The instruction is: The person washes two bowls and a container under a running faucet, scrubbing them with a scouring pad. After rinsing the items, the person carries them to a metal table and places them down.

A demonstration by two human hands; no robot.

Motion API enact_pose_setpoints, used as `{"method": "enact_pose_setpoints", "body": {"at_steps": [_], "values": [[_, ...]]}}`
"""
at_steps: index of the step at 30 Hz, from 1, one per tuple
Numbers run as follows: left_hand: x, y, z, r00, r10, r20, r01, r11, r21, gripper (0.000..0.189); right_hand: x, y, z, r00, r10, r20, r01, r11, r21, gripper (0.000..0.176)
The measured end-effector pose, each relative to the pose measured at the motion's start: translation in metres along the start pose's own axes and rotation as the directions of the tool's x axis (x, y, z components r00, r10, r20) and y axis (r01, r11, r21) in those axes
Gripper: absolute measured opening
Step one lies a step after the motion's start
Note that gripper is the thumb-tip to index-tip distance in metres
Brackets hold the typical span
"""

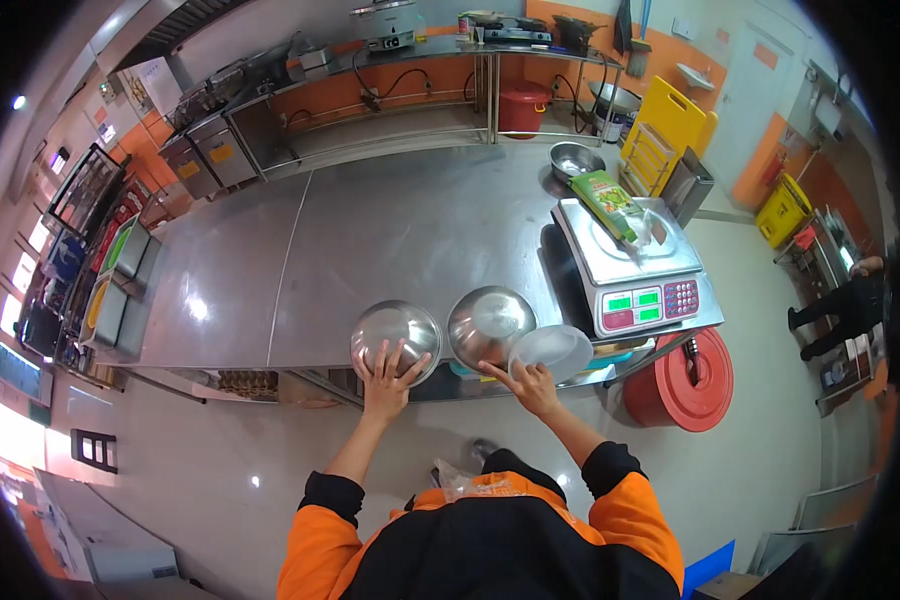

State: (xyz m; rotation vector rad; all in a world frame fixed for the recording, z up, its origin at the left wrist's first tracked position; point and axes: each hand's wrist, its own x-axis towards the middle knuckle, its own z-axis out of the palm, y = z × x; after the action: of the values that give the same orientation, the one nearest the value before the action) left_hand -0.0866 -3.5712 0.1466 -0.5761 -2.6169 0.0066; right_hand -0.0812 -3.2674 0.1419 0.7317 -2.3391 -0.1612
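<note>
Two round steel bowls sit side by side at the near edge of the steel table. My left hand (386,382) lies with fingers spread over the near part of the left steel bowl (398,325). Beside it is the right steel bowl (491,315). My right hand (532,385) is closed on the near rim of a translucent plastic bowl (562,350), its index finger stretched toward the right steel bowl's near rim. The plastic bowl is tilted and overlaps that steel bowl's edge in this view.
A digital scale (638,265) stands on the table's right end, a green packet (608,205) on its pan. Behind it is another steel bowl (576,160). A red lidded bin (682,385) stands on the floor at right. Another person (850,305) is at far right.
</note>
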Motion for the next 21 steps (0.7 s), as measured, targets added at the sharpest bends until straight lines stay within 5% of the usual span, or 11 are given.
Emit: {"method": "enact_pose_setpoints", "body": {"at_steps": [4,10,12,13,15,17,18,20,21], "values": [[0.010,-0.003,-0.006,0.998,-0.033,0.051,0.037,0.996,-0.085,0.070,-0.012,0.001,0.006,0.976,0.082,0.200,-0.109,0.986,0.126,0.074],[0.014,0.000,-0.032,0.988,-0.122,0.098,0.146,0.943,-0.300,0.065,0.030,0.014,-0.090,0.960,0.279,0.017,-0.277,0.941,0.193,0.069],[-0.001,-0.007,-0.048,0.967,-0.253,0.017,0.239,0.888,-0.394,0.063,0.048,0.002,-0.117,0.879,0.291,0.378,-0.446,0.781,0.436,0.057],[-0.020,-0.015,-0.049,0.962,-0.269,0.035,0.262,0.885,-0.385,0.063,0.064,-0.008,-0.124,0.879,0.273,0.392,-0.442,0.775,0.451,0.057],[-0.070,-0.029,-0.043,0.830,-0.542,-0.130,0.447,0.786,-0.427,0.067,0.115,-0.036,-0.133,0.814,-0.027,0.581,-0.544,0.320,0.776,0.051],[-0.158,-0.051,-0.015,0.721,-0.692,0.032,0.643,0.651,-0.404,0.069,0.153,-0.094,-0.117,0.823,0.134,0.553,-0.508,-0.265,0.820,0.055],[-0.208,-0.059,0.001,0.625,-0.774,0.103,0.731,0.533,-0.426,0.069,0.167,-0.132,-0.088,0.825,0.223,0.519,-0.373,-0.475,0.797,0.051],[-0.302,-0.067,0.019,0.306,-0.900,0.310,0.870,0.132,-0.475,0.066,0.185,-0.204,-0.015,0.706,0.254,0.661,-0.419,-0.604,0.678,0.039],[-0.358,-0.073,0.033,0.196,-0.909,0.368,0.929,0.051,-0.366,0.059,0.196,-0.226,-0.001,0.648,0.164,0.744,-0.482,-0.667,0.567,0.031]]}}
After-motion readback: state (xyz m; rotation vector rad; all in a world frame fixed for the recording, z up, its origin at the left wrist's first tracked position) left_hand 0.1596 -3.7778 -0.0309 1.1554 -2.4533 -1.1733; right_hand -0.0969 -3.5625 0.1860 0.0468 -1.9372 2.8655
